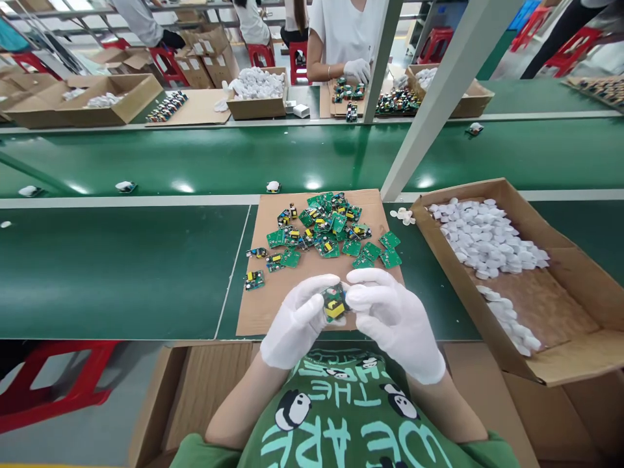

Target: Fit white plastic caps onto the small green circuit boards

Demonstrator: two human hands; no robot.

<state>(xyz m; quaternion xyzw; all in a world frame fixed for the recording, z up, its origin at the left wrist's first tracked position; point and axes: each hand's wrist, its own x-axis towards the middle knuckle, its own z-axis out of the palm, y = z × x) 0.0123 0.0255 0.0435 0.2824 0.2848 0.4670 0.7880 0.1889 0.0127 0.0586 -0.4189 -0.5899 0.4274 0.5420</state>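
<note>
Both my hands wear white gloves and meet over the near part of a cardboard sheet. Between them is a small green circuit board with a yellow component facing me. My left hand grips the board's left side between thumb and fingers. On the other side, the fingertips of my right hand pinch its right edge; whether they also hold a smaller part is hidden. Just beyond my hands lies a loose pile of similar circuit boards, some face down.
To the right, an open cardboard box holds many white round plastic pieces. A slanting grey post rises beyond the sheet. White-capped boards sit on the green conveyor belt. Across it works a person in white gloves.
</note>
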